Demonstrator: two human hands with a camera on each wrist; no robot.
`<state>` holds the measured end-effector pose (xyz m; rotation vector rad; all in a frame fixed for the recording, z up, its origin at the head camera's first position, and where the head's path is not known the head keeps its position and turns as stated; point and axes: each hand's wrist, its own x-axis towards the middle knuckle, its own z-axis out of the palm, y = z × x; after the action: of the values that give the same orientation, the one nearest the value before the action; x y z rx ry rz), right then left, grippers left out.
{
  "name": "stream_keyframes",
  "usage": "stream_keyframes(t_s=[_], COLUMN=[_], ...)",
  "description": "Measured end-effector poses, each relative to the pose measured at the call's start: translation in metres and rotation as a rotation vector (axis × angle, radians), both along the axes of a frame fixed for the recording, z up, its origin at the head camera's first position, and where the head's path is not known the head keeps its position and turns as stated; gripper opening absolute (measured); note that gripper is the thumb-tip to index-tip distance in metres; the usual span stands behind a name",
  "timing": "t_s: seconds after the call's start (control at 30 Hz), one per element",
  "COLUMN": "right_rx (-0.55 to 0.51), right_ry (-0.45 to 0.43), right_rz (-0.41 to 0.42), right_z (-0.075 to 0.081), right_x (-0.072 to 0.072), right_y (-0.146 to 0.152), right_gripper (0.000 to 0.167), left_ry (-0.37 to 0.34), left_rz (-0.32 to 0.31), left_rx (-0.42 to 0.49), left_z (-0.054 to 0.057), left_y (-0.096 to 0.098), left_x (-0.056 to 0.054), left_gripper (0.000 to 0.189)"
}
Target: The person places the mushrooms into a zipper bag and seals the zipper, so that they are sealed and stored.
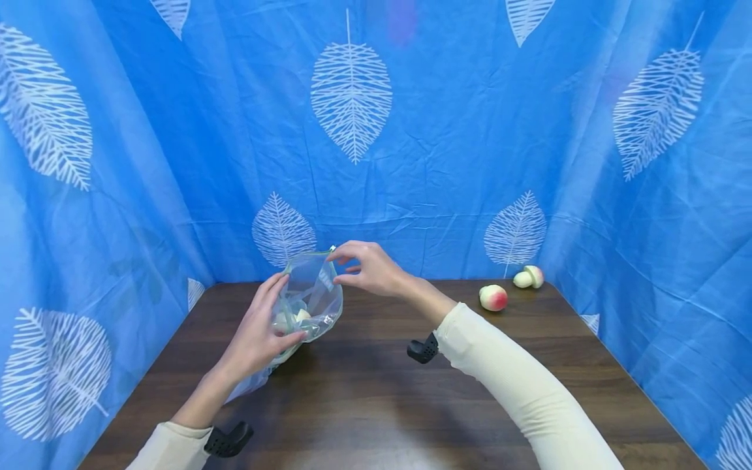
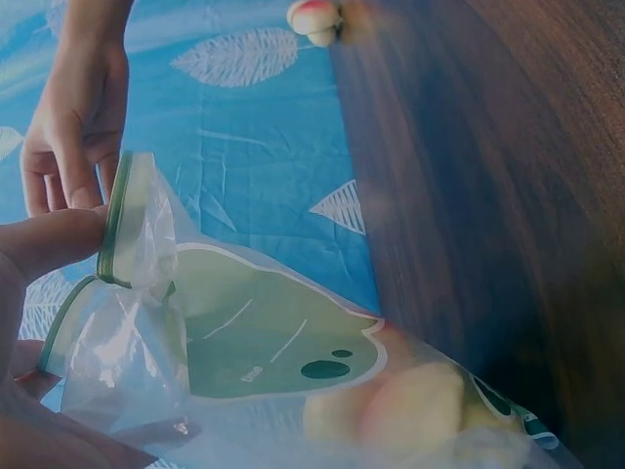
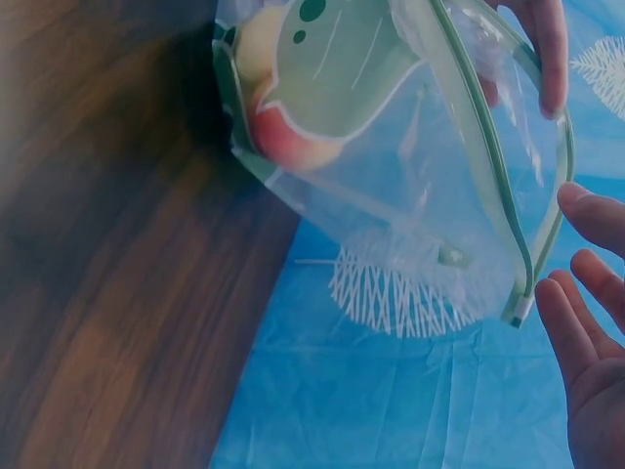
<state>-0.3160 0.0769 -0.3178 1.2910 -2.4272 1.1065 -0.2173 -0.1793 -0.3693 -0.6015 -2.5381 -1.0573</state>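
Note:
A clear zip bag [image 1: 322, 307] with green-edged seams and a green printed shape stands tilted at the left, its mouth gaping. My left hand [image 1: 255, 336] grips it by the mouth, thumb on the near side and fingers toward the far rim. Through the film shows pale, red-tinged toy fruit [image 3: 293, 142] low in the bag. My right hand [image 1: 373, 269] is at the far right corner of the mouth, by the zip's end. In the right wrist view its fingertips [image 3: 555, 293], loosely extended, come right at the green rim.
A red-and-cream toy peach [image 1: 493, 297] lies at the back right of the brown wooden table [image 1: 376, 405]. Behind it, by the corner, is a mushroom-shaped toy [image 1: 529, 277]. Blue leaf-print curtain [image 1: 411, 163] closes off the back and both sides.

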Motion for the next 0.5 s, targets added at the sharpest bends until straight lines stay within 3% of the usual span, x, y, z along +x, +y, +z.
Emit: stream_keyframes(t_s=[0.5], right_rx=[-0.032], right_ry=[0.025], right_rz=[-0.105], right_z=[-0.009], right_x=[-0.006], right_y=[0.058], right_gripper=[0.035], left_ry=[0.009], left_rz=[0.022], left_rx=[-0.021], left_z=[0.002], left_y=[-0.002], left_x=[0.003], left_gripper=[0.103])
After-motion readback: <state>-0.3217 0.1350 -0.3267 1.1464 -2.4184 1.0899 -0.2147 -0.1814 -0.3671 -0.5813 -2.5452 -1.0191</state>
